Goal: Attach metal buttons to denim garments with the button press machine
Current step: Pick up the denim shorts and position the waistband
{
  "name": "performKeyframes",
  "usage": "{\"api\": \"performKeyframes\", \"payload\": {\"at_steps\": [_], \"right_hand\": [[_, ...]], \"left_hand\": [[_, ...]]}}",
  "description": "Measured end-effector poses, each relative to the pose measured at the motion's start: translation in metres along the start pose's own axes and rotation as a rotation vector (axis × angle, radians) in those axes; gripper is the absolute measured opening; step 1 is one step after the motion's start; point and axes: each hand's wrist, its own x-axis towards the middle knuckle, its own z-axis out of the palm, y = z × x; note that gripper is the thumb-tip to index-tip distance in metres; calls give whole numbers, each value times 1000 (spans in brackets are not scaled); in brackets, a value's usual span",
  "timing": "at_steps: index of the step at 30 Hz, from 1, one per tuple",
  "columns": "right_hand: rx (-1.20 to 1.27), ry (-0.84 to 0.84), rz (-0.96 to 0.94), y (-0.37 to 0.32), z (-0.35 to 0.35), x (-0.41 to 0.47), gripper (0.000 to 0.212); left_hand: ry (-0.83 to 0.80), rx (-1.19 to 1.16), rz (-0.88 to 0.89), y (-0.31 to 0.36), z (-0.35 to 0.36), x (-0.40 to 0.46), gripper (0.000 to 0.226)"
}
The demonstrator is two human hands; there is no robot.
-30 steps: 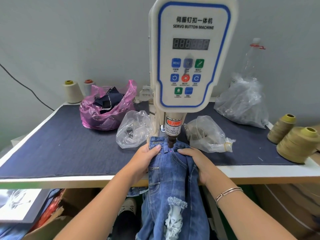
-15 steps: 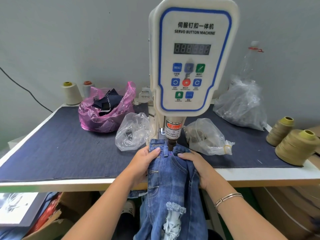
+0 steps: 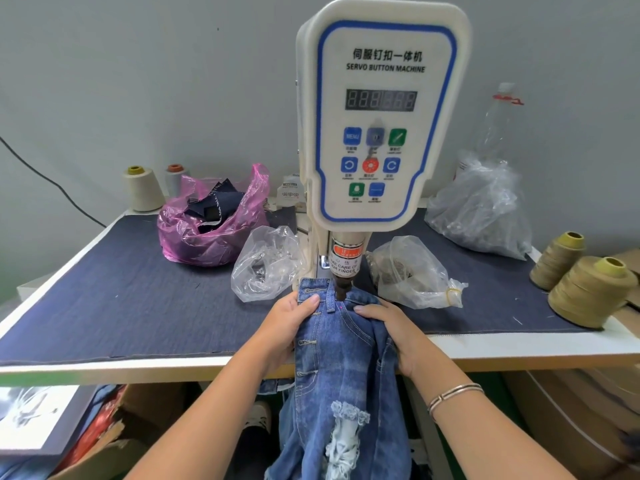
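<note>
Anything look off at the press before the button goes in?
Nothing stands out. The jeans lie with the waistband under the punch, held flat by the left hand and right hand on either side. The shredded hole lower down looks like deliberate distressing.

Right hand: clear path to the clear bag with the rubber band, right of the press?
Probably yes. The bag lies on the table just beyond the right hand, nothing between them. But that hand now holds the jeans under the press head, so it must let go first.

Both hands (image 3: 287, 327) (image 3: 391, 334) hold jeans (image 3: 343, 358) under the button machine (image 3: 381, 116).
</note>
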Motion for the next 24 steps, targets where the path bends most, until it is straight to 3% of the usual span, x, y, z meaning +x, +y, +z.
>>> {"api": "performKeyframes", "payload": {"at_steps": [24], "right_hand": [[-22,5,32,1,-3,2,31]], "left_hand": [[19,18,19,1,4,-2,33]]}}
